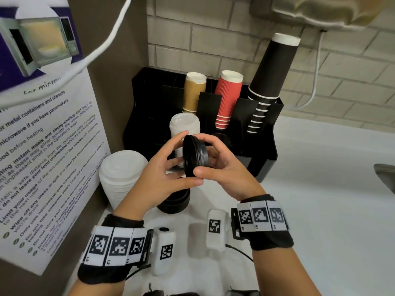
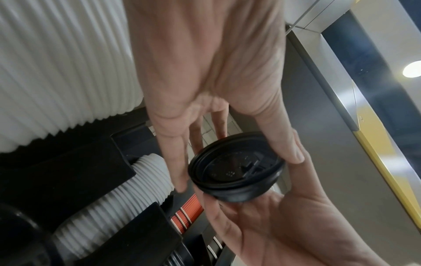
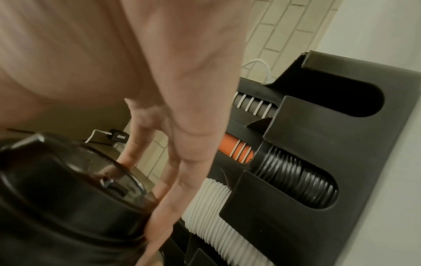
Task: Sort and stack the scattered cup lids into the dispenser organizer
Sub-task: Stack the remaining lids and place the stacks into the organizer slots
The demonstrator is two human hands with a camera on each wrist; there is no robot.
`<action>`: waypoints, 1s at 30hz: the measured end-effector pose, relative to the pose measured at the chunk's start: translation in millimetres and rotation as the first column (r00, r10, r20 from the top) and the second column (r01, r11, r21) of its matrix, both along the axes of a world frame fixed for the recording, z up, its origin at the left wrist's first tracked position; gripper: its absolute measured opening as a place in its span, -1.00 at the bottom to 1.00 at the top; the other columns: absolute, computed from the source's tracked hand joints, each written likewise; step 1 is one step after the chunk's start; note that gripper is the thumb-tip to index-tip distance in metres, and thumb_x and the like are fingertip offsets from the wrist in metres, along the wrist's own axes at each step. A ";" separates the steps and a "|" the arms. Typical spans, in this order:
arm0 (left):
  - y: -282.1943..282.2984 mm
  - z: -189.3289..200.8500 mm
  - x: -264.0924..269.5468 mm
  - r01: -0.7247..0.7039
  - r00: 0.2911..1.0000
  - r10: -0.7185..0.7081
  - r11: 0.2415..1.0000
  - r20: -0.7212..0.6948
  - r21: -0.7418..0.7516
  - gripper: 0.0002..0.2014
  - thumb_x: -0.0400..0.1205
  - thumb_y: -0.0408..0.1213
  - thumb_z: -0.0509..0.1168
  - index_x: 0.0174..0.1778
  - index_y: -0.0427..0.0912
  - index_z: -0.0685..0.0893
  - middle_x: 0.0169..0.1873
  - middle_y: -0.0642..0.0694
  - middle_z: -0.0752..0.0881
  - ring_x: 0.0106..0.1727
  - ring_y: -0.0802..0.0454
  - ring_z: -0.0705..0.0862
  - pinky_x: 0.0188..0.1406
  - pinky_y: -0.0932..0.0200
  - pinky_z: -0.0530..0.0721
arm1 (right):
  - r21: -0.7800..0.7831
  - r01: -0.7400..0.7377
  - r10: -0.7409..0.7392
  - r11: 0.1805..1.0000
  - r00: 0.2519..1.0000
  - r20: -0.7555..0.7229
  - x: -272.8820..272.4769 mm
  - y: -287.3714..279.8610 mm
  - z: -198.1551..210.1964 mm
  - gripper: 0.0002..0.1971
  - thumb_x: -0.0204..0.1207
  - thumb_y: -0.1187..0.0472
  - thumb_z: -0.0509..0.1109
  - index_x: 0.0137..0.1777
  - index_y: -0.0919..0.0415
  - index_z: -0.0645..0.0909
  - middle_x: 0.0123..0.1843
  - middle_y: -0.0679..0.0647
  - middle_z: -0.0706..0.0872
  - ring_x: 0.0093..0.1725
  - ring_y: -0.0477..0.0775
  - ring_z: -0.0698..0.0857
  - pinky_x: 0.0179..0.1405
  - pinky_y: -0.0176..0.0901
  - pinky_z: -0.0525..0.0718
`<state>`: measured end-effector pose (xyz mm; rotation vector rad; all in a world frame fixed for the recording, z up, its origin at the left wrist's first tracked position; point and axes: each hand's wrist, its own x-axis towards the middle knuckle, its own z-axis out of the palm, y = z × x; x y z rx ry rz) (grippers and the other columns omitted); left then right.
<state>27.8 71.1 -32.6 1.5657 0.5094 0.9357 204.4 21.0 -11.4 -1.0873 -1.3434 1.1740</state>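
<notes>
I hold a small nested stack of black lids (image 1: 195,155) on edge between both hands, just in front of the black organizer (image 1: 265,146). My left hand (image 1: 191,157) pinches its rim with thumb and fingers; my right hand (image 1: 197,154) curls round the other side. The left wrist view shows the black lids (image 2: 234,171) from their open underside, the right wrist view the black lids (image 3: 68,189) from their top. White lids (image 1: 184,127) fill one organizer slot and black lids (image 3: 298,181) the slot beside it. More black lids (image 1: 175,202) are stacked on the counter under my left hand.
A tall stack of larger white lids (image 1: 121,176) stands on the counter at the left, against a wall poster (image 1: 42,146). Tan cups (image 1: 194,90), red cups (image 1: 227,97) and black cups (image 1: 269,77) stick out of the organizer's back. A sink edge (image 1: 384,174) shows at the right.
</notes>
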 end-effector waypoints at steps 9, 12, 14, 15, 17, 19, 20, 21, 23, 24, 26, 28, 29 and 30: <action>2.2 8.6 -8.0 -0.224 0.973 0.222 0.974 0.061 0.032 -0.50 0.51 -0.02 0.52 0.33 0.32 0.52 0.35 0.16 0.58 0.31 0.17 0.66 0.13 0.38 0.64 | 0.268 0.476 -0.542 0.837 0.788 0.292 42.3 33.1 12.4 -0.31 0.31 0.21 0.66 0.40 0.01 0.41 0.28 -0.03 0.59 0.22 -0.16 0.61 0.19 -0.36 0.63; 1.2 13.7 -12.2 -0.257 0.965 0.253 0.965 0.072 0.048 -0.58 0.41 0.08 0.44 0.20 0.38 0.61 0.28 0.16 0.62 0.22 0.13 0.71 0.13 0.23 0.68 | 0.244 0.460 -0.509 0.854 0.641 0.574 63.3 52.4 10.0 -0.29 0.32 0.11 0.63 0.45 -0.04 0.39 0.35 0.07 0.52 0.30 -0.03 0.53 0.36 -0.10 0.54; 0.8 15.7 -13.1 -0.263 0.963 0.259 0.963 0.066 0.059 -0.64 0.40 0.11 0.41 0.13 0.43 0.64 0.26 0.19 0.64 0.21 0.13 0.72 0.20 0.09 0.68 | 0.181 0.434 -0.414 0.882 0.532 0.738 69.1 64.4 5.9 -0.27 0.34 0.09 0.61 0.49 -0.07 0.37 0.38 0.14 0.46 0.36 0.12 0.50 0.42 0.21 0.47; 0.9 16.5 -13.2 -0.266 0.963 0.262 0.962 0.068 0.062 -0.66 0.40 0.11 0.41 0.11 0.44 0.65 0.25 0.21 0.65 0.21 0.13 0.72 0.23 0.04 0.67 | 0.147 0.424 -0.360 0.893 0.481 0.800 70.6 68.8 3.8 -0.27 0.35 0.09 0.60 0.50 -0.09 0.36 0.42 0.16 0.43 0.41 0.19 0.47 0.44 0.28 0.42; 1.0 17.9 -13.3 -0.277 0.959 0.272 0.959 0.075 0.059 -0.67 0.40 0.11 0.41 0.09 0.44 0.66 0.22 0.23 0.66 0.20 0.13 0.72 0.24 0.01 0.67 | 0.080 0.402 -0.262 0.912 0.421 0.868 73.6 74.2 -0.4 -0.25 0.37 0.09 0.58 0.54 -0.11 0.34 0.50 0.16 0.36 0.50 0.23 0.39 0.48 0.35 0.34; 1.6 18.2 -13.9 -0.284 0.957 0.279 0.957 0.077 0.058 -0.68 0.40 0.11 0.41 0.08 0.44 0.67 0.21 0.23 0.67 0.19 0.13 0.72 0.23 0.00 0.67 | 0.031 0.374 -0.204 0.927 0.433 0.878 76.1 75.9 -3.0 -0.24 0.39 0.12 0.57 0.57 -0.10 0.32 0.54 0.16 0.33 0.53 0.22 0.36 0.50 0.35 0.31; 1.7 18.2 -14.2 -0.285 0.957 0.281 0.957 0.075 0.058 -0.68 0.40 0.10 0.41 0.08 0.44 0.67 0.20 0.23 0.67 0.18 0.13 0.72 0.23 0.00 0.67 | 0.021 0.361 -0.190 0.932 0.439 0.878 76.5 75.9 -4.5 -0.24 0.39 0.13 0.56 0.57 -0.10 0.32 0.55 0.15 0.32 0.52 0.21 0.36 0.50 0.35 0.31; 1.8 18.1 -14.6 -0.288 0.956 0.283 0.956 0.074 0.058 -0.69 0.41 0.10 0.40 0.08 0.44 0.67 0.20 0.23 0.67 0.18 0.13 0.72 0.23 0.01 0.67 | 0.020 0.353 -0.183 0.936 0.434 0.882 76.3 75.6 -6.3 -0.24 0.40 0.14 0.55 0.57 -0.11 0.32 0.55 0.13 0.31 0.52 0.21 0.36 0.50 0.36 0.31; 2.7 17.5 -15.0 -0.291 0.955 0.287 0.955 0.071 0.055 -0.70 0.40 0.09 0.40 0.06 0.44 0.67 0.20 0.23 0.67 0.18 0.13 0.72 0.23 0.02 0.68 | 0.028 0.343 -0.173 0.939 0.399 0.900 74.8 74.9 -10.7 -0.25 0.44 0.14 0.51 0.59 -0.14 0.28 0.60 0.08 0.26 0.56 0.20 0.30 0.51 0.38 0.25; 3.0 17.1 -14.9 -0.293 0.955 0.289 0.955 0.069 0.053 -0.70 0.40 0.09 0.40 0.06 0.44 0.67 0.21 0.22 0.67 0.18 0.12 0.72 0.23 0.02 0.68 | 0.034 0.339 -0.171 0.940 0.382 0.908 74.1 74.5 -13.4 -0.26 0.46 0.12 0.49 0.61 -0.16 0.25 0.63 0.05 0.23 0.59 0.18 0.24 0.52 0.39 0.21; 3.6 16.7 -14.3 -0.294 0.955 0.291 0.954 0.066 0.052 -0.70 0.40 0.09 0.40 0.06 0.44 0.68 0.21 0.22 0.67 0.18 0.12 0.72 0.23 0.04 0.68 | 0.053 0.332 -0.174 0.942 0.348 0.921 73.3 73.5 -18.7 -0.26 0.50 0.08 0.45 0.63 -0.21 0.21 0.67 0.01 0.17 0.63 0.16 0.15 0.49 0.41 0.13; 4.2 16.5 -13.7 -0.294 0.955 0.291 0.954 0.062 0.052 -0.71 0.41 0.09 0.40 0.06 0.43 0.68 0.20 0.23 0.68 0.17 0.13 0.72 0.21 0.05 0.69 | 0.071 0.323 -0.171 0.944 0.294 0.940 72.9 72.5 -22.5 -0.22 0.49 0.05 0.45 0.64 -0.25 0.15 0.68 0.00 0.14 0.64 0.17 0.12 0.48 0.41 0.13; 4.4 16.2 -13.7 -0.294 0.955 0.291 0.954 0.061 0.051 -0.71 0.41 0.09 0.40 0.05 0.43 0.68 0.20 0.23 0.68 0.17 0.14 0.72 0.21 0.05 0.69 | 0.076 0.318 -0.166 0.945 0.266 0.950 72.5 71.8 -24.1 -0.20 0.48 0.04 0.46 0.65 -0.25 0.13 0.68 0.00 0.14 0.64 0.18 0.10 0.47 0.42 0.13; 4.7 15.9 -13.6 -0.295 0.955 0.292 0.954 0.060 0.052 -0.71 0.41 0.09 0.40 0.05 0.44 0.68 0.20 0.22 0.68 0.16 0.14 0.72 0.21 0.05 0.69 | 0.080 0.316 -0.162 0.945 0.243 0.956 71.8 71.4 -25.4 -0.18 0.48 0.04 0.46 0.66 -0.26 0.10 0.68 0.00 0.13 0.64 0.19 0.09 0.47 0.43 0.13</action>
